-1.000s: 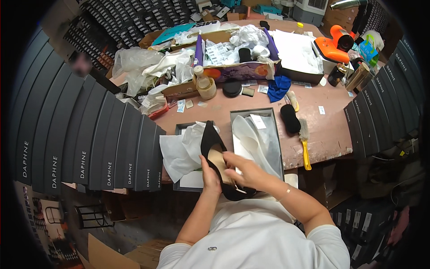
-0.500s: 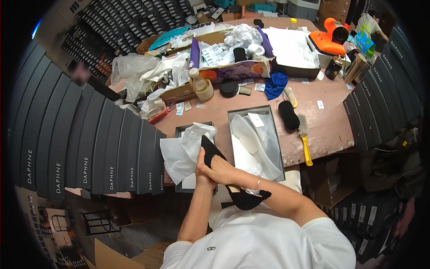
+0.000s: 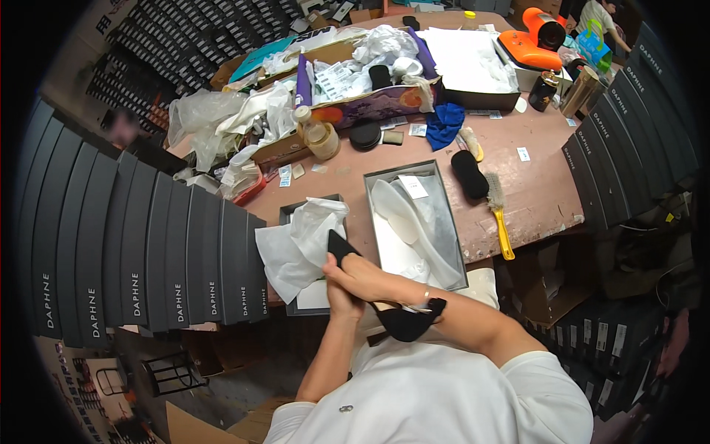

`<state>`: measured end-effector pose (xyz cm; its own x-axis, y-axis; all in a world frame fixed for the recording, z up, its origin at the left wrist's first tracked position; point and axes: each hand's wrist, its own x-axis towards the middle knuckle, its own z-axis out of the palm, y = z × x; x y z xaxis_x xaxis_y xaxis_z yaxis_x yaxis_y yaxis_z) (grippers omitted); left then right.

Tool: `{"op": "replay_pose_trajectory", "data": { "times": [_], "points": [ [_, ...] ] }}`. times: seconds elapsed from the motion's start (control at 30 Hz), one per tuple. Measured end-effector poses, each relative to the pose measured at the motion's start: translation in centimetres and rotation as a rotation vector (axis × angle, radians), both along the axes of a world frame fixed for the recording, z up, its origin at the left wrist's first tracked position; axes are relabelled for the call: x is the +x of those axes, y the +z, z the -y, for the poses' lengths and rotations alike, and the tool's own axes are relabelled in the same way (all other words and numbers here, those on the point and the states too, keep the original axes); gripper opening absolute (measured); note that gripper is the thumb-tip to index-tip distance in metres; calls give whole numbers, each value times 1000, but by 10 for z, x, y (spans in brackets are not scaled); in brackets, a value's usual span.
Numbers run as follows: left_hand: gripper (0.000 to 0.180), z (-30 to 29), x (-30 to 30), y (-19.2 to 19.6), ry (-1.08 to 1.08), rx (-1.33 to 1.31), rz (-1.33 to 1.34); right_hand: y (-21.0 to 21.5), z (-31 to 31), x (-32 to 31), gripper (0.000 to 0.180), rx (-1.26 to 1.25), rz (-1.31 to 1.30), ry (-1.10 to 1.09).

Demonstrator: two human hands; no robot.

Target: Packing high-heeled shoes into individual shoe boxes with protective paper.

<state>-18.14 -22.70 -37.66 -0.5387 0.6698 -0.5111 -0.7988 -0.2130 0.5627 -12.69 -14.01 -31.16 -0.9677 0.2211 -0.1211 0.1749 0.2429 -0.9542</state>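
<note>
Shoe stockroom and packing station: stacked dark shoe boxes flank a cluttered counter bearing an open shoe box, tissue paper, a brush and glue bottle.

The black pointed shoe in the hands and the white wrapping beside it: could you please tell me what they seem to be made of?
Black pointed shoe: probably suede or fabric, since it looks matte without glare. White wrapping: thin tissue paper, crumpled into soft folds.
</note>
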Motion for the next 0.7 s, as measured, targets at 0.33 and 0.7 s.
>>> {"op": "replay_pose_trajectory", "data": {
  "times": [0.33, 0.7],
  "points": [
    [53, 6, -22, -1, -55, -35, 32, -32, -26, 57, 69, -421, 197, 324],
    [75, 30, 29, 44, -294, 247, 300, -86, -108, 72, 23, 1391, 70, 39]
  ]
}}
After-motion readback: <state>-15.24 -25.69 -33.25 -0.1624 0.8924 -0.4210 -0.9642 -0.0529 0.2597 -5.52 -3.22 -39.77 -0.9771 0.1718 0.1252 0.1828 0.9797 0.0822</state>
